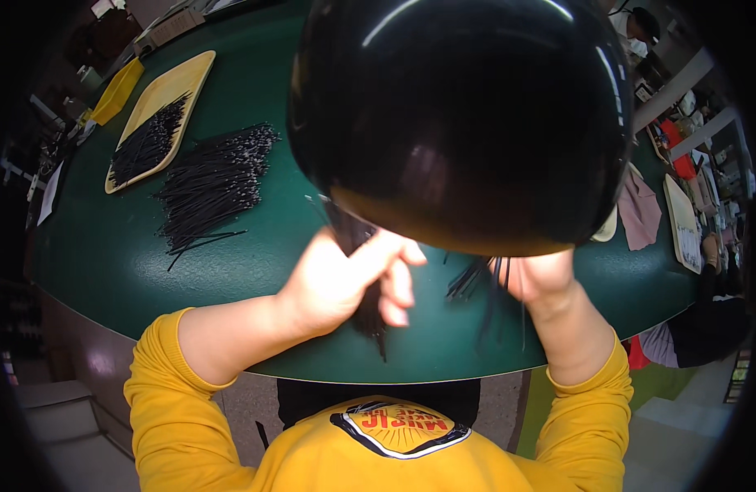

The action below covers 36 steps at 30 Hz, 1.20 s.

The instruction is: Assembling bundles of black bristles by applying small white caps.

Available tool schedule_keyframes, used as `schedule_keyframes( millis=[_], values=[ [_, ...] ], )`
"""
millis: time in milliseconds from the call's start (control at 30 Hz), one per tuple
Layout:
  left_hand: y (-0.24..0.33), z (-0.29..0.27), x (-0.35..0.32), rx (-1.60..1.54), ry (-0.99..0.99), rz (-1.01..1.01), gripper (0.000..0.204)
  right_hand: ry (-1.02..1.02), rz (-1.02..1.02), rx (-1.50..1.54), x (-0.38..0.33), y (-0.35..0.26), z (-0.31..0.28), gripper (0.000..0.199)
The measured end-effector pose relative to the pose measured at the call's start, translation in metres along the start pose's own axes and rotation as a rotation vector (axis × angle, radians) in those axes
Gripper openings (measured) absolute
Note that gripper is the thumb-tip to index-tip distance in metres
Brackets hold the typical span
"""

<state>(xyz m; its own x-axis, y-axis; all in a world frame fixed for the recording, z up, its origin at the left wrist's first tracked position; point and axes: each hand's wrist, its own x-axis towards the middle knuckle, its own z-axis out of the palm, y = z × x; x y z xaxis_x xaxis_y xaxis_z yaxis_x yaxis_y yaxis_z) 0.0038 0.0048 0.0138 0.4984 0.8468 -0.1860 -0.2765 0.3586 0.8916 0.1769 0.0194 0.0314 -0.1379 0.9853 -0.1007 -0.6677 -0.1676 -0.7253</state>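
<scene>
Over the green bench, the left hand was clamped on a bundle of thin black strands, the right hand pinched a looser tuft; squaring ends before merging seemed wise.

Two hands (left, right), two yellow trays, countless black ties

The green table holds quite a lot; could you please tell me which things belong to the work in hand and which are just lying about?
In hand:
left hand gripping a bundle of black strands
right hand on loose black strands

Lying about:
black strand pile
yellow tray
pink cloth
</scene>
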Motion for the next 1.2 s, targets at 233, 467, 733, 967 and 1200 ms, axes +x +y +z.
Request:
schedule_keyframes(
  millis=[233, 467, 733, 967, 1200],
  values=[
    [0.003, -0.006, -0.008, 0.0, 0.108, 0.495, 0.019, 0.189, -0.799, -1.308, 0.042, -0.071, -0.057, 0.026],
    [-0.012, -0.005, -0.011, 0.373, -0.103, 0.484, 0.002, 0.103, -0.871, -1.954, 0.048, -0.06, -0.078, 0.026],
    [-0.02, -0.012, -0.001, 0.382, -0.175, 0.45, 0.008, -0.093, -0.331, -2.041, 0.037, -0.065, -0.073, 0.023],
    [-0.017, -0.007, 0.0, 0.38, -0.226, 0.423, 0.01, 0.263, -0.661, -1.985, 0.066, -0.064, -0.098, 0.016],
    [-0.005, -0.008, -0.002, -0.036, -0.073, 0.136, 0.018, 0.206, -0.424, -1.682, 0.051, -0.065, -0.057, 0.023]
  ],
)
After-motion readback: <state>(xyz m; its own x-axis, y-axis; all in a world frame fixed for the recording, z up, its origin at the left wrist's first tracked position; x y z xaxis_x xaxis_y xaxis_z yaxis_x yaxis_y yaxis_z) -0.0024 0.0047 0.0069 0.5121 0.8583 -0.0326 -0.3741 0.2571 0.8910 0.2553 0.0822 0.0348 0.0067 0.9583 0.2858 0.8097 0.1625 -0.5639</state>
